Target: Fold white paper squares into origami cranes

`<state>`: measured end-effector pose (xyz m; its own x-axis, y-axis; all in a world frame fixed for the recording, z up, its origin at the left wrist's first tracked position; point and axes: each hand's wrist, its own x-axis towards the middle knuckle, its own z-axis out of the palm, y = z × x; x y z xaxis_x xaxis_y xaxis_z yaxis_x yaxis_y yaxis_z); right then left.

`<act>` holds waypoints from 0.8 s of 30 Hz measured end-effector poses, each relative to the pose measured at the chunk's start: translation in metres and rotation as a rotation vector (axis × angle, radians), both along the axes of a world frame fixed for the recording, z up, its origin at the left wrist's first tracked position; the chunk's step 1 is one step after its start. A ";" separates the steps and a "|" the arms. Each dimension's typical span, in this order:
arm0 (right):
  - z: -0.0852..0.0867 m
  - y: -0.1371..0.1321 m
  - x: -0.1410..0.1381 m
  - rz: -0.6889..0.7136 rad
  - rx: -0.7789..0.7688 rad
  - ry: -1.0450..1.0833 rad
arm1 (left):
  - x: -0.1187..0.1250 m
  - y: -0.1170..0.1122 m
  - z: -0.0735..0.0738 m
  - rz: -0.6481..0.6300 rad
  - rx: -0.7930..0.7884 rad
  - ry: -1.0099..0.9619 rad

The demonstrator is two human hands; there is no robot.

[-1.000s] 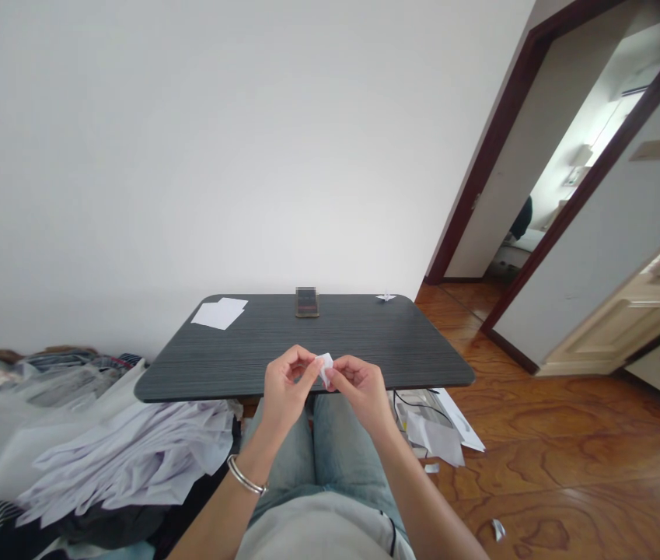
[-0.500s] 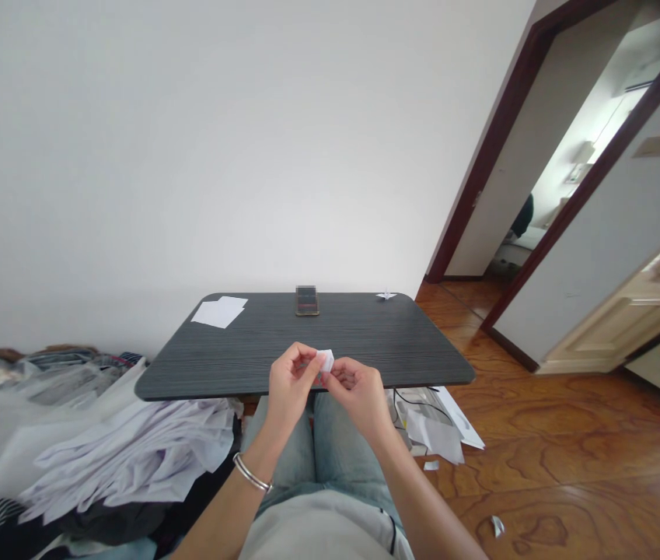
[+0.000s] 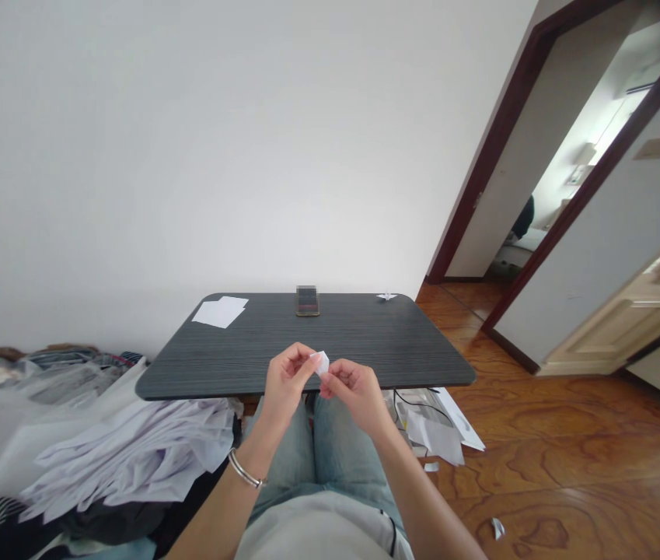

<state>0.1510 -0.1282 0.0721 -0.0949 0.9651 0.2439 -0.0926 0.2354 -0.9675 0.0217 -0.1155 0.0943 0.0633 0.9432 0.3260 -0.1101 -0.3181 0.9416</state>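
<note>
A small folded piece of white paper (image 3: 322,362) is held up over the near edge of the dark table (image 3: 201,365). My left hand (image 3: 288,381) pinches its left side between thumb and fingers. My right hand (image 3: 356,393) is closed at its lower right corner, thumb and fingertips on the paper. The fingers hide part of the folds. Farther off on the table lie white paper sheets (image 3: 218,312) at the left, a phone (image 3: 307,301) at the back middle, and a small folded paper crane (image 3: 386,295) at the back right.
Clothes (image 3: 131,451) are heaped left of the table. Under its right side are loose papers (image 3: 438,437) and a black cable. A paper scrap (image 3: 498,529) lies on the wooden floor (image 3: 574,459). A white wall (image 3: 248,140) stands behind, with a doorway at right.
Both hands have shifted slightly left with the folded paper. The paper has turned a little and shows a more pointed outline between the fingers.
</note>
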 end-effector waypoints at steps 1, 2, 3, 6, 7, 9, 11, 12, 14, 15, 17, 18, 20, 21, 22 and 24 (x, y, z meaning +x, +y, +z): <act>0.000 0.000 0.002 0.008 0.008 -0.032 | -0.001 0.000 0.000 -0.007 -0.018 -0.001; 0.001 0.001 0.004 0.021 0.012 -0.068 | -0.002 0.001 0.000 -0.011 -0.031 0.008; 0.001 0.002 0.006 0.031 0.014 -0.102 | -0.003 0.002 0.001 -0.012 -0.036 0.026; 0.001 0.004 0.011 0.019 0.020 -0.142 | -0.007 0.004 0.001 -0.002 -0.019 0.081; 0.000 0.005 0.011 0.002 0.023 -0.137 | -0.008 0.005 0.001 0.002 -0.014 0.087; 0.000 0.005 0.011 -0.018 0.019 -0.127 | -0.008 0.006 -0.001 0.023 -0.005 0.070; -0.001 0.006 0.011 -0.010 0.004 -0.122 | -0.008 0.007 -0.004 0.048 0.013 0.056; 0.000 0.006 0.011 0.001 -0.003 -0.119 | -0.008 0.007 -0.006 0.062 0.032 0.068; 0.001 0.006 0.012 0.023 -0.008 -0.110 | -0.009 0.007 -0.009 0.090 0.101 0.152; 0.002 0.007 0.014 0.033 -0.008 -0.103 | -0.010 0.008 -0.011 0.100 0.160 0.216; 0.005 0.008 0.018 0.055 -0.013 -0.085 | -0.015 0.009 -0.014 0.096 0.324 0.355; 0.006 0.009 0.020 0.067 -0.020 -0.073 | -0.019 0.010 -0.016 0.077 0.420 0.412; 0.007 0.010 0.022 0.097 -0.041 -0.048 | -0.025 0.013 -0.020 0.048 0.581 0.515; 0.008 0.010 0.023 0.111 -0.050 -0.035 | -0.028 0.015 -0.023 0.046 0.646 0.556; 0.008 0.010 0.023 0.125 -0.058 -0.022 | -0.030 0.016 -0.025 0.056 0.698 0.584; 0.008 0.010 0.023 0.148 -0.068 0.013 | -0.031 0.017 -0.028 0.069 0.746 0.621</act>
